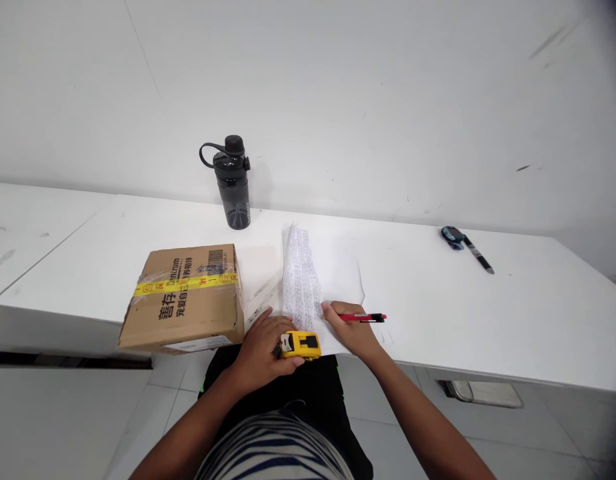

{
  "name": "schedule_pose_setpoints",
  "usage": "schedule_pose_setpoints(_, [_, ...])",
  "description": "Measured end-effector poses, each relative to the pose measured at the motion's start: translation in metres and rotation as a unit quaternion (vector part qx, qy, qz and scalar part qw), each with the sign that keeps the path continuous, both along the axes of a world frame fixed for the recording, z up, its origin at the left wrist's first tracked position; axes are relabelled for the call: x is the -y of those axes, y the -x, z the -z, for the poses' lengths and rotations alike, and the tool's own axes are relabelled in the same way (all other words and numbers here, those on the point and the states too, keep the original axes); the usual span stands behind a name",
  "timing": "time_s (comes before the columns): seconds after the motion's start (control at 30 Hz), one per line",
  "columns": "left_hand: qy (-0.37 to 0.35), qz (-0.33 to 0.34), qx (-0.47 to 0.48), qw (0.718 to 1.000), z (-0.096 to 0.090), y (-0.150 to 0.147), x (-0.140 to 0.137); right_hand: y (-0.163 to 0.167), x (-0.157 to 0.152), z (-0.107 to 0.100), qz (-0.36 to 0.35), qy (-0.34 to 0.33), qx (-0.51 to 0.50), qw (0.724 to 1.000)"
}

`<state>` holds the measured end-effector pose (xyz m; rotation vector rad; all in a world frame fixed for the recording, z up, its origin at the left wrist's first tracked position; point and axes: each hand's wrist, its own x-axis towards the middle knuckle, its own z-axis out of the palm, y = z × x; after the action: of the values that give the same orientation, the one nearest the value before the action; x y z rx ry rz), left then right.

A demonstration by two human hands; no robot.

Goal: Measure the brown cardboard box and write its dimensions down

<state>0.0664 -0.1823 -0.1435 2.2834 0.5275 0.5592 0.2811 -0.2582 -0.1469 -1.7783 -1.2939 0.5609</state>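
My right hand point(355, 328) is closed round a red pen point(364, 318), its tip at the right edge of a sheet covered in small print or writing point(301, 280). A yellow tape measure point(301, 344) sits in my left hand point(264, 350), between thumb and fingers at the table's front edge. The fingers of that hand also lie by the lower end of the printed sheet. Plain white paper point(341, 267) spreads under and to the right of the sheet. Just left of my left hand stands a brown cardboard box point(183, 293) with yellow tape across its top.
A dark water bottle point(234, 187) stands upright behind the box, near the wall. Farther right on the white table point(438, 320) lie a black marker point(478, 254) and a small dark blue item point(453, 237) that I cannot make out.
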Motion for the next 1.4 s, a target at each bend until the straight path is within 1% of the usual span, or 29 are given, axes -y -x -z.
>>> schedule_pose_setpoints(0.17, [-0.005,0.003,0.009,1.0,0.001,0.0,-0.001,-0.002,-0.001,0.002,0.011,0.015,0.007,1.0])
schedule_pose_setpoints(0.27, [-0.015,0.003,0.028,0.999,0.003,0.0,-0.002,-0.002,0.001,0.0,0.014,0.023,0.013,1.0])
schedule_pose_setpoints(0.4, [-0.051,0.01,0.082,0.995,0.015,0.0,0.004,0.004,0.006,-0.005,-0.005,0.016,0.027,0.999])
schedule_pose_setpoints(0.43, [-0.061,0.0,0.097,0.993,0.019,0.0,0.007,0.004,0.006,-0.003,0.004,0.012,0.033,0.999])
schedule_pose_setpoints(0.5, [-0.085,-0.024,0.136,0.987,0.026,0.001,0.011,0.001,0.001,0.002,0.059,0.001,0.064,0.996])
schedule_pose_setpoints(0.53, [-0.095,-0.029,0.159,0.982,0.027,0.002,0.015,0.0,-0.004,0.004,0.066,-0.003,0.089,0.994])
schedule_pose_setpoints(0.6, [-0.112,-0.019,0.198,0.974,0.02,0.009,0.024,-0.002,-0.014,0.007,0.092,0.019,0.124,0.988])
schedule_pose_setpoints(0.67, [-0.125,0.009,0.232,0.965,0.003,0.023,0.037,0.002,-0.017,0.001,0.093,0.031,0.099,0.99])
schedule_pose_setpoints(0.7, [-0.133,0.021,0.249,0.959,-0.009,0.033,0.043,0.008,-0.015,-0.004,0.068,0.025,0.057,0.996])
schedule_pose_setpoints(0.73, [-0.141,0.027,0.268,0.953,-0.02,0.043,0.048,0.017,-0.011,-0.011,0.007,0.015,0.001,1.0])
schedule_pose_setpoints(0.77, [-0.15,0.023,0.287,0.946,-0.031,0.053,0.051,0.029,-0.004,-0.018,-0.078,0.002,-0.065,0.995])
schedule_pose_setpoints(0.8, [-0.159,0.011,0.308,0.938,-0.041,0.063,0.054,0.044,0.005,-0.025,-0.17,-0.008,-0.13,0.977])
schedule_pose_setpoints(0.83, [-0.17,-0.005,0.325,0.93,-0.048,0.072,0.056,0.062,0.013,-0.031,-0.279,-0.019,-0.187,0.942])
schedule_pose_setpoints(0.87, [-0.181,-0.029,0.338,0.923,-0.054,0.08,0.057,0.081,0.022,-0.037,-0.333,-0.041,-0.224,0.915])
schedule_pose_setpoints(0.9, [-0.187,-0.06,0.342,0.919,-0.058,0.087,0.058,0.101,0.029,-0.041,-0.34,-0.057,-0.232,0.909])
schedule_pose_setpoints(0.93, [-0.185,-0.095,0.335,0.919,-0.06,0.093,0.058,0.118,0.034,-0.045,-0.331,-0.072,-0.22,0.915])
schedule_pose_setpoints(1.0, [-0.144,-0.18,0.314,0.921,-0.065,0.106,0.06,0.145,0.038,-0.05,-0.304,-0.11,-0.17,0.931])
schedule_pose_setpoints(1.03, [-0.107,-0.218,0.306,0.92,-0.068,0.113,0.062,0.153,0.036,-0.052,-0.277,-0.14,-0.13,0.942])
schedule_pose_setpoints(1.07, [-0.059,-0.244,0.298,0.921,-0.072,0.121,0.063,0.158,0.033,-0.055,-0.246,-0.182,-0.084,0.948])
schedule_pose_setpoints(1.1, [-0.003,-0.253,0.287,0.924,-0.077,0.13,0.064,0.16,0.029,-0.059,-0.217,-0.227,-0.032,0.949])
schedule_pose_setpoints(1.13, [0.055,-0.252,0.269,0.928,-0.083,0.139,0.065,0.16,0.024,-0.064,-0.2,-0.268,0.023,0.942])
schedule_pose_setpoints(1.17, [0.112,-0.24,0.244,0.933,-0.089,0.148,0.066,0.159,0.02,-0.069,-0.201,-0.3,0.075,0.929])
schedule_pose_setpoints(1.2, [0.166,-0.219,0.214,0.937,-0.095,0.157,0.066,0.158,0.017,-0.076,-0.221,-0.321,0.124,0.912])
schedule_pose_setpoints(1.27, [0.264,-0.16,0.172,0.936,-0.105,0.173,0.063,0.153,0.012,-0.091,-0.275,-0.33,0.203,0.88])
schedule_pose_setpoints(1.3, [0.305,-0.126,0.168,0.929,-0.11,0.181,0.059,0.149,0.011,-0.098,-0.29,-0.324,0.226,0.872])
schedule_pose_setpoints(1.33, [0.339,-0.096,0.175,0.919,-0.114,0.187,0.054,0.143,0.009,-0.104,-0.291,-0.315,0.238,0.871])
schedule_pose_setpoints(1.37, [0.365,-0.078,0.19,0.908,-0.118,0.193,0.046,0.135,0.008,-0.109,-0.282,-0.3,0.236,0.88])
schedule_pose_setpoints(1.4, [0.379,-0.079,0.21,0.898,-0.122,0.198,0.035,0.125,0.005,-0.113,-0.265,-0.276,0.222,0.897])
